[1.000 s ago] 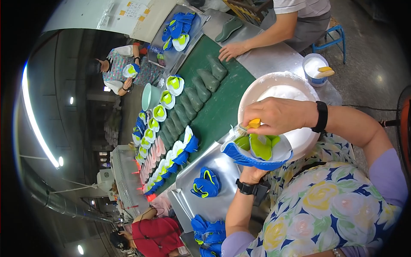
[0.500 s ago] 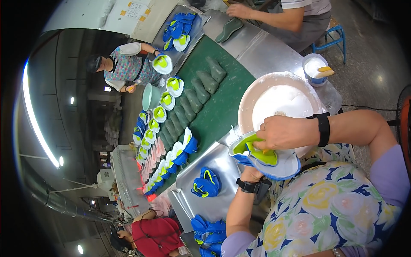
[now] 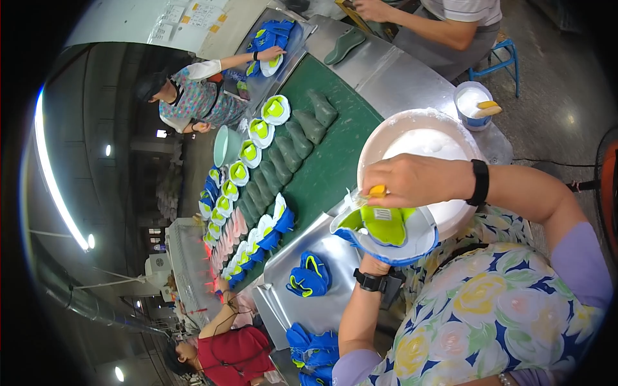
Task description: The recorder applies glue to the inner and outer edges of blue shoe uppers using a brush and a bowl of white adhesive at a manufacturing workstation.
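Observation:
My left hand (image 3: 374,264) supports a blue and white shoe upper (image 3: 421,231) from beneath; most of its fingers are hidden under it. The upper's lime-green lining and a pale label face up. In my right hand (image 3: 405,180), closed fingers grip a small brush (image 3: 378,191), its yellow handle partly showing, just above the upper's left end. Right behind the upper stands a wide pale basin (image 3: 368,151) of white paste, partly covered by my right hand and wrist.
A green conveyor belt (image 3: 344,122) carries dark shoe lasts (image 3: 283,161) and rows of shoe uppers (image 3: 249,151). A blue upper (image 3: 309,275) lies on the metal tray (image 3: 341,257). A white bucket (image 3: 465,96) stands behind the basin. Co-workers sit or stand around the belt.
My right hand has lifted and shifted left, showing the brush's yellow handle. The upper has turned, with its lining more exposed. Across the belt, a co-worker has set down an upper and reaches toward the pile.

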`<state>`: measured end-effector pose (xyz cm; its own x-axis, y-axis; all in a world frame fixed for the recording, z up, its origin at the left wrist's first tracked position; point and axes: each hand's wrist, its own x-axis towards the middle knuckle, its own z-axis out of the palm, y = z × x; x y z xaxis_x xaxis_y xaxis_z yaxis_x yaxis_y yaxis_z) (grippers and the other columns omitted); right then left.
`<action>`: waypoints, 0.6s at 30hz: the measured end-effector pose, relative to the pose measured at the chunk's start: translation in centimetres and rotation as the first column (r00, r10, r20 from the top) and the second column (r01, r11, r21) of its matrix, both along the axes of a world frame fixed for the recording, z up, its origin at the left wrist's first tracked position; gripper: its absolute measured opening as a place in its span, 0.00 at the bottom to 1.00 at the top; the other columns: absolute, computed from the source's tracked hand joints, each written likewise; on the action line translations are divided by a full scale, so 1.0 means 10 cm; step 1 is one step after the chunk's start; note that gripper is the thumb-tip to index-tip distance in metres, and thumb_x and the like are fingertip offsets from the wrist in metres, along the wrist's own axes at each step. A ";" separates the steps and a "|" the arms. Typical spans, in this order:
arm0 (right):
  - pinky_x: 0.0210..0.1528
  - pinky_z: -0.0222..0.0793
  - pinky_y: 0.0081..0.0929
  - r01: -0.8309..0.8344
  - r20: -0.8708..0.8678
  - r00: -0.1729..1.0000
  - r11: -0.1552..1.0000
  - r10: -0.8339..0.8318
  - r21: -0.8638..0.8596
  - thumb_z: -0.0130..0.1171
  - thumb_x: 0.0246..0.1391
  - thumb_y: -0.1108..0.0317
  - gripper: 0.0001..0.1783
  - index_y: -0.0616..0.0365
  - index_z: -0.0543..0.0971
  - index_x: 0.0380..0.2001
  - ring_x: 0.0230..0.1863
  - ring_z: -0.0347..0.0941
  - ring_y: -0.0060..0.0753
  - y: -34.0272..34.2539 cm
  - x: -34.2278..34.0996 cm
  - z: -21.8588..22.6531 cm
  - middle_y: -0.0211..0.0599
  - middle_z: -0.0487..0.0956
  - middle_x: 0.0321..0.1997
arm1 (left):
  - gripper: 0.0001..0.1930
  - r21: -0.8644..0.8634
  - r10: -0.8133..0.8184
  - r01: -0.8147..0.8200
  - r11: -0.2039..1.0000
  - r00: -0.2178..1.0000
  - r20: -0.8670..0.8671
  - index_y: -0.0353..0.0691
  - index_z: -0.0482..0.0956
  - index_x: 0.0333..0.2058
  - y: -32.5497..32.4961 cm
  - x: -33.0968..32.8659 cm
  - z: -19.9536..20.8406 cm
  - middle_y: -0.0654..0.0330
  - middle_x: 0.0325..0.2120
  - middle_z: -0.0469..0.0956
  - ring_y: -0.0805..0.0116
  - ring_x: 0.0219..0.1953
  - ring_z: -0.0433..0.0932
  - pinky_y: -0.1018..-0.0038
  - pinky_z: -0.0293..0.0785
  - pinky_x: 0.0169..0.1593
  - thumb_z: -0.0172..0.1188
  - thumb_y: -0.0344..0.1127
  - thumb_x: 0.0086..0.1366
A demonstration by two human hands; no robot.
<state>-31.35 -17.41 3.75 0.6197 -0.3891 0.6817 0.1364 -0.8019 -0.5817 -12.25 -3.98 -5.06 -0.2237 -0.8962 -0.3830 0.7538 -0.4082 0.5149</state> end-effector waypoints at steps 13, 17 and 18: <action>0.36 0.73 0.36 0.031 -0.326 0.938 0.911 0.116 0.412 0.61 0.57 0.65 0.11 0.60 0.75 0.36 0.30 0.77 0.49 -0.17 -0.55 -0.17 0.46 0.78 0.30 | 0.26 -0.182 0.191 -0.143 0.973 0.941 0.279 0.40 0.68 0.62 -0.09 0.31 -0.04 0.55 0.57 0.73 0.58 0.58 0.73 0.61 0.73 0.60 0.51 0.48 0.71; 0.40 0.74 0.34 0.132 0.023 0.991 0.986 -0.134 0.098 0.61 0.58 0.66 0.09 0.59 0.77 0.38 0.36 0.78 0.44 -0.15 -0.40 -0.19 0.42 0.79 0.33 | 0.26 -0.245 0.256 -0.176 0.953 0.903 0.344 0.40 0.68 0.62 -0.16 0.37 -0.09 0.56 0.57 0.73 0.59 0.57 0.74 0.62 0.73 0.59 0.51 0.48 0.71; 0.42 0.75 0.33 0.090 0.065 0.994 0.996 -0.090 0.014 0.61 0.58 0.66 0.09 0.59 0.77 0.38 0.38 0.78 0.42 -0.14 -0.35 -0.21 0.41 0.79 0.35 | 0.26 -0.261 0.267 -0.179 0.948 0.896 0.355 0.40 0.68 0.62 -0.18 0.38 -0.10 0.56 0.57 0.73 0.59 0.57 0.74 0.62 0.73 0.59 0.51 0.48 0.71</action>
